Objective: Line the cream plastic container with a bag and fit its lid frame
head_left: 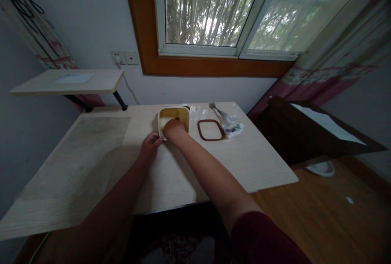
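A squarish cream-coloured container [160,114] stands on the pale wooden table [195,174], its inside yellowish. My left hand [150,144] grips the container's near left corner, fingers closed on its rim. Down inside the container reaches my right hand [174,129]; its fingers are hidden, so I cannot see what they touch. To the right lies a reddish-brown rounded-square ring [210,138]. Beside the ring is a crumpled clear plastic bag [234,129], with a grey bristly end [212,106] sticking out at the back.
A raised shelf [100,81] on black legs stands at the table's back left, with a white paper [75,78] on it. A translucent sheet [79,158] covers the table's left part. Right of the table is a dark brown piece of furniture [281,134]. A window [207,16] is ahead.
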A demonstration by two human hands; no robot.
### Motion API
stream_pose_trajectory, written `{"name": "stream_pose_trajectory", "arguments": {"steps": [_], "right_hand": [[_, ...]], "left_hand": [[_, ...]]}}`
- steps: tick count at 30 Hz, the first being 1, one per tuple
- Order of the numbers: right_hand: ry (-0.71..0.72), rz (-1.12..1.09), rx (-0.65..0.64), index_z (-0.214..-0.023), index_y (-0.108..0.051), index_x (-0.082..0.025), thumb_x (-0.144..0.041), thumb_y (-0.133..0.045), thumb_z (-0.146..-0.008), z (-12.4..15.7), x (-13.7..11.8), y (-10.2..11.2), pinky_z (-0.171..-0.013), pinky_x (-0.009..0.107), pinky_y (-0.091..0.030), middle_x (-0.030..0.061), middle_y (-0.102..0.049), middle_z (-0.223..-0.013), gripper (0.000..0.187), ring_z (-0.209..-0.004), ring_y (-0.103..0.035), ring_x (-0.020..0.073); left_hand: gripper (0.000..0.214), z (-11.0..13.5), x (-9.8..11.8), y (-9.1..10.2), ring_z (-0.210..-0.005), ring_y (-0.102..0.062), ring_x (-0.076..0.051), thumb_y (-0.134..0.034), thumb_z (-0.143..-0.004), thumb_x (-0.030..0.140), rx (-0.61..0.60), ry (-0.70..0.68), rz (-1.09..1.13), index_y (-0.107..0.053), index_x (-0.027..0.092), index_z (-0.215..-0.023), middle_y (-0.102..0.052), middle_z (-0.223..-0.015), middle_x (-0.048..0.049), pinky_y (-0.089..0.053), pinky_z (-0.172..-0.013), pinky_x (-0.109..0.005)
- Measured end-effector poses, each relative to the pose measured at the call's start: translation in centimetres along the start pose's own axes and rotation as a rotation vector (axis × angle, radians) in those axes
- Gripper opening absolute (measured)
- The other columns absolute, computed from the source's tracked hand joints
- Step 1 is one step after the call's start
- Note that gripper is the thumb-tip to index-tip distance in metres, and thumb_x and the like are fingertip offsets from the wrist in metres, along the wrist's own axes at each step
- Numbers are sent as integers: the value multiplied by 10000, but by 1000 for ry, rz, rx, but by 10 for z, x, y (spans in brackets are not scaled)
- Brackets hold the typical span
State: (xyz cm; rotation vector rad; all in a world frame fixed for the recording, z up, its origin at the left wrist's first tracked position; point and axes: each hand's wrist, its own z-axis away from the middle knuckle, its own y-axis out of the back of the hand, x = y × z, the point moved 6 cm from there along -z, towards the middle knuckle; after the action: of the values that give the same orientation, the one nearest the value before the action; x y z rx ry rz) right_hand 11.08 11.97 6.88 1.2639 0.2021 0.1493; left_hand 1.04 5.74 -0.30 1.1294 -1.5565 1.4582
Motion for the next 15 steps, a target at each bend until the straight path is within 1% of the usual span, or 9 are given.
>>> {"name": "stream_pose_trajectory", "arguments": {"steps": [2, 4, 5, 7, 9, 10, 13, 15], "right_hand": [[-39, -9, 33, -1444, -473, 80, -193, -434, -995, 2, 2, 2, -1019, 453, -514, 360, -414, -1474, 527, -1350, -506, 365], [-60, -17, 53, -1509, -340, 105, -181, -403, -1003, 3, 4, 4, -1048, 445, -492, 372, -298, -1535, 584, -1413, -431, 356], [-65, -20, 57, -1524, -304, 104, -179, -396, -1005, 3, 5, 4, -1054, 444, -487, 373, -273, -1546, 598, -1422, -418, 353], [-67, -25, 57, -1535, -285, 94, -184, -390, -1009, 2, 5, 4, -1045, 447, -494, 375, -282, -1542, 604, -1413, -432, 353], [-57, -24, 51, -1523, -328, 86, -187, -398, -1007, 1, 4, 4, -1026, 455, -510, 376, -333, -1516, 588, -1393, -458, 359], [-45, -21, 43, -1499, -385, 78, -188, -407, -1004, 0, 4, 4, -1018, 458, -517, 371, -374, -1495, 562, -1376, -479, 362], [12, -10, -5, -1344, -611, 19, -204, -474, -984, -3, 0, 1, -983, 459, -543, 333, -539, -1378, 445, -1274, -581, 365], [55, -1, -41, -1241, -693, -14, -230, -562, -947, -6, -2, -1, -960, 459, -557, 312, -616, -1290, 388, -1205, -631, 370]], "left_hand": [[266, 0, 0, 0, -664, -586, -119, -808, -690, 329, 1, -3, 11, -587, 184, -717, -613, -674, 27, -518, -721, -276], [258, 0, 0, 0, -638, -567, -111, -805, -694, 317, -1, -9, 26, -583, 186, -709, -586, -643, 38, -520, -726, -277], [254, 0, 0, 0, -633, -562, -109, -801, -698, 312, -2, -11, 29, -581, 186, -706, -578, -638, 40, -520, -727, -277], [249, 0, 0, -1, -624, -555, -106, -794, -703, 308, 3, -12, 27, -577, 187, -703, -570, -635, 41, -520, -725, -275], [243, 0, 1, -1, -604, -539, -101, -788, -703, 305, 15, -9, 23, -575, 189, -699, -547, -615, 48, -521, -721, -275], [242, 0, 2, -2, -590, -527, -98, -786, -703, 303, 21, -8, 21, -572, 190, -696, -532, -600, 53, -522, -721, -276], [255, 0, 4, -2, -557, -498, -92, -783, -698, 309, 37, -8, 22, -556, 193, -679, -504, -576, 62, -526, -711, -280], [257, 0, 4, -2, -544, -484, -87, -784, -697, 313, 35, -5, 21, -556, 194, -680, -506, -577, 64, -530, -707, -282]]}}
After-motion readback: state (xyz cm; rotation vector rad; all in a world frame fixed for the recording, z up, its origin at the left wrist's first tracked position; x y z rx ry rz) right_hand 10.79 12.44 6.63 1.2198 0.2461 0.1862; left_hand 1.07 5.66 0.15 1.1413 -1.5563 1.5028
